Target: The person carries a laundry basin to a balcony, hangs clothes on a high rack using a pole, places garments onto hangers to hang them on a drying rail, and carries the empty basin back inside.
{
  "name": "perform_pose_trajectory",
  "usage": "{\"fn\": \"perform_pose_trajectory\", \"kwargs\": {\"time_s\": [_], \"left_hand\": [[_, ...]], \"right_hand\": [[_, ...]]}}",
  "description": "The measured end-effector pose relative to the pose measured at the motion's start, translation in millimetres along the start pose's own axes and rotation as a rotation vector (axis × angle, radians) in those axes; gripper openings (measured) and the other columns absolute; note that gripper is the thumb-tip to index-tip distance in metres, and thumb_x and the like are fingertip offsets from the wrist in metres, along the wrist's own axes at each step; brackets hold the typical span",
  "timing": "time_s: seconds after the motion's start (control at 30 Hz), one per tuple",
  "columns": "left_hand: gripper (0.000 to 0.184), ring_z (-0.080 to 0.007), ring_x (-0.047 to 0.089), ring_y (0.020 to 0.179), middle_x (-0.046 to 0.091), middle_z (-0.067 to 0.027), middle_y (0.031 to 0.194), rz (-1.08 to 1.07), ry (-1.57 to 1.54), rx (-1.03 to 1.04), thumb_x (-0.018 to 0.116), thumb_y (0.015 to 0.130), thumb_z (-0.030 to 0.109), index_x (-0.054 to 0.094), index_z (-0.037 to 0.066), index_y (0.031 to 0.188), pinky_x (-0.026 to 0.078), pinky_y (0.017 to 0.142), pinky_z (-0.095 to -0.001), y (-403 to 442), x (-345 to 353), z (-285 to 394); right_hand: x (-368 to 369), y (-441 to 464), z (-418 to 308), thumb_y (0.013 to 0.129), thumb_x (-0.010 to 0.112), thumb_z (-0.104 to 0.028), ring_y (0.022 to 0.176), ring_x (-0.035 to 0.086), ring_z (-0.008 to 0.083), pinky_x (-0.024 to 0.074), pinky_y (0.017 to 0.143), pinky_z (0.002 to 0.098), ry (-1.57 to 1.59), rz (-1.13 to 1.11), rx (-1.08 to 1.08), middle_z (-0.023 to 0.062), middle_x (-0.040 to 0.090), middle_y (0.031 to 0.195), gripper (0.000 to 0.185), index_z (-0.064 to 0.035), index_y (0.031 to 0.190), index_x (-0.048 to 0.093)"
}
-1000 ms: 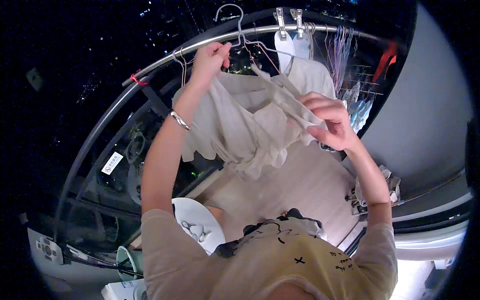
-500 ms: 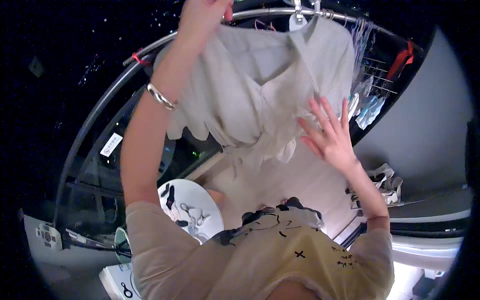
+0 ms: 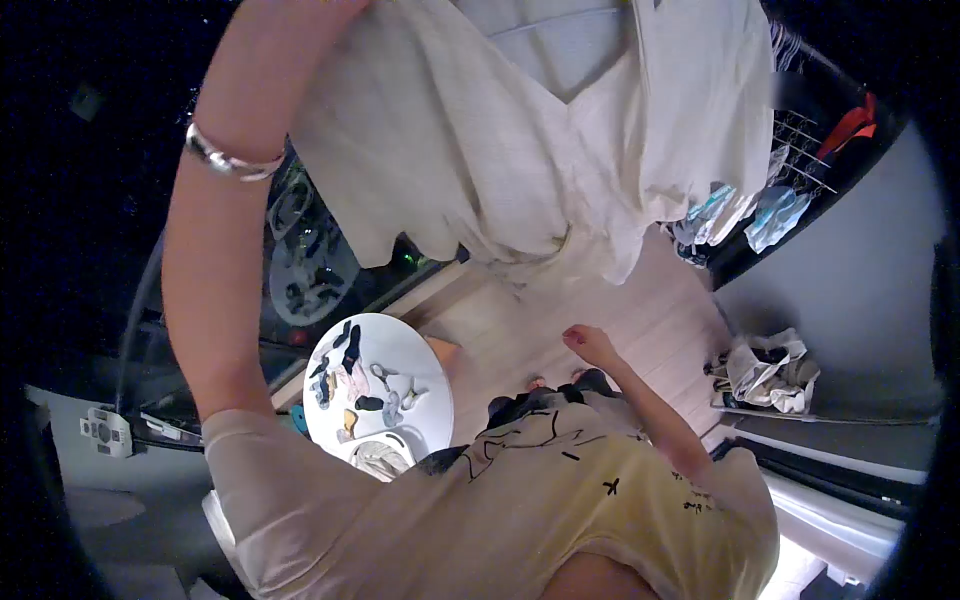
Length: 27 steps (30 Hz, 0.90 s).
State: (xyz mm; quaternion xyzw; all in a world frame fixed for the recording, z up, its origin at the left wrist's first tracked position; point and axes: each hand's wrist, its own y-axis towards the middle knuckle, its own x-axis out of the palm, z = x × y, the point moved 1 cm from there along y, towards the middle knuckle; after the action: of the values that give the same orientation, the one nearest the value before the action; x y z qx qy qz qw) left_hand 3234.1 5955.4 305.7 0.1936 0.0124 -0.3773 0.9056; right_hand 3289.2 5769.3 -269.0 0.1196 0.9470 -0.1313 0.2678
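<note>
A pale cream V-neck blouse (image 3: 530, 150) hangs spread out across the upper middle of the view, its top cut off by the frame edge. Inside its neckline a thin curved line shows, perhaps part of a hanger. My left forearm, with a silver bracelet (image 3: 235, 160) on it, reaches up beside the blouse's left side. The hand itself is beyond the top edge. Below the blouse and apart from it, my right hand (image 3: 588, 345) is lowered in front of my body, fingers curled in, with nothing visible in them.
A round white table (image 3: 430, 400) at lower left carries several socks and small garments. At right, small items hang from a clip rack (image 3: 800, 150) near a red ribbon (image 3: 850, 130). A bag-like bundle (image 3: 770, 370) rests by the right wall. Dark glass lies left.
The blouse has come nearer and fills more of the view. My left hand has gone out past the top edge. My right hand has dropped away from the blouse and its fingers have curled.
</note>
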Motion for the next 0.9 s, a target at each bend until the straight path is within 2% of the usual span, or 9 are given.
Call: {"fn": "perform_pose_trajectory", "kwargs": {"time_s": [0.07,0.2,0.27,0.4,0.5,0.6,0.7,0.8,0.9], "left_hand": [[0.021,-0.0074,0.039,0.052,0.044,0.0024,0.059,-0.175,-0.103,-0.019,0.046,0.088,0.023,0.045,0.008,0.073,0.039,0.052,-0.0191,-14,-2,7],[0.016,-0.0073,0.040,0.055,0.043,0.0017,0.063,0.036,-0.224,-0.072,0.043,0.088,0.017,0.043,0.007,0.076,0.039,0.054,-0.0181,-25,23,11],[0.014,-0.0077,0.040,0.056,0.042,0.0013,0.064,0.074,-0.277,-0.071,0.042,0.088,0.015,0.042,0.007,0.076,0.039,0.055,-0.0185,-30,29,15],[0.012,-0.0086,0.041,0.057,0.044,0.0004,0.064,0.043,-0.328,0.015,0.045,0.086,0.014,0.044,0.007,0.076,0.039,0.055,-0.0202,-32,10,18],[0.011,-0.0093,0.043,0.057,0.045,-0.0003,0.064,0.125,-0.327,0.090,0.047,0.084,0.013,0.045,0.007,0.076,0.039,0.054,-0.0216,-32,-19,16],[0.009,-0.0101,0.044,0.058,0.047,-0.0010,0.064,0.189,-0.319,0.140,0.048,0.083,0.011,0.046,0.007,0.075,0.038,0.054,-0.0230,-34,-39,10],[0.008,-0.0108,0.045,0.059,0.048,-0.0018,0.065,0.189,-0.325,0.117,0.050,0.081,0.009,0.048,0.006,0.075,0.038,0.053,-0.0244,-35,-36,-3],[0.006,-0.0116,0.046,0.060,0.050,-0.0025,0.065,0.052,-0.390,0.029,0.052,0.079,0.008,0.049,0.006,0.074,0.037,0.053,-0.0258,-40,-11,-17],[0.014,-0.0074,0.040,0.054,0.044,0.0004,0.063,-0.170,-0.446,-0.082,0.050,0.084,0.019,0.043,0.008,0.080,0.038,0.053,-0.0188,-47,2,-25]], "right_hand": [[17,14,24,0.069,0.064,-0.028,0.079,0.059,0.0256,0.0472,0.067,0.0337,-0.103,-0.050,0.089,0.0112,0.061,0.088,0.038,-0.0078,0.100,0.057],[54,41,66,0.064,0.067,-0.037,0.084,0.059,0.0262,0.0466,0.072,0.0352,-0.211,0.015,0.140,0.0122,0.061,0.091,0.053,-0.0094,0.107,0.054],[63,51,61,0.062,0.068,-0.040,0.086,0.058,0.0265,0.0462,0.073,0.0355,-0.106,0.126,0.214,0.0134,0.060,0.093,0.057,-0.0092,0.107,0.053],[76,76,79,0.061,0.068,-0.044,0.090,0.057,0.0270,0.0449,0.078,0.0355,-0.106,0.134,0.007,0.0158,0.059,0.096,0.064,-0.0048,0.108,0.052],[87,74,91,0.059,0.068,-0.048,0.093,0.056,0.0267,0.0438,0.081,0.0348,-0.045,0.131,0.307,0.0154,0.058,0.100,0.065,-0.0055,0.106,0.053],[40,58,31,0.066,0.062,-0.045,0.096,0.054,0.0254,0.0427,0.083,0.0330,-0.164,-0.180,0.360,0.0127,0.056,0.105,0.055,-0.0088,0.107,0.053],[31,51,-23,0.067,0.062,-0.044,0.096,0.054,0.0252,0.0428,0.083,0.0330,-0.253,-0.389,0.279,0.0125,0.056,0.104,0.053,-0.0088,0.106,0.053],[49,52,-67,0.068,0.061,-0.043,0.095,0.054,0.0250,0.0428,0.082,0.0331,-0.260,-0.483,0.103,0.0123,0.056,0.104,0.052,-0.0089,0.106,0.054],[62,70,-118,0.069,0.060,-0.042,0.094,0.055,0.0248,0.0429,0.082,0.0331,-0.168,-0.382,-0.087,0.0121,0.057,0.103,0.050,-0.0089,0.105,0.054]]}}
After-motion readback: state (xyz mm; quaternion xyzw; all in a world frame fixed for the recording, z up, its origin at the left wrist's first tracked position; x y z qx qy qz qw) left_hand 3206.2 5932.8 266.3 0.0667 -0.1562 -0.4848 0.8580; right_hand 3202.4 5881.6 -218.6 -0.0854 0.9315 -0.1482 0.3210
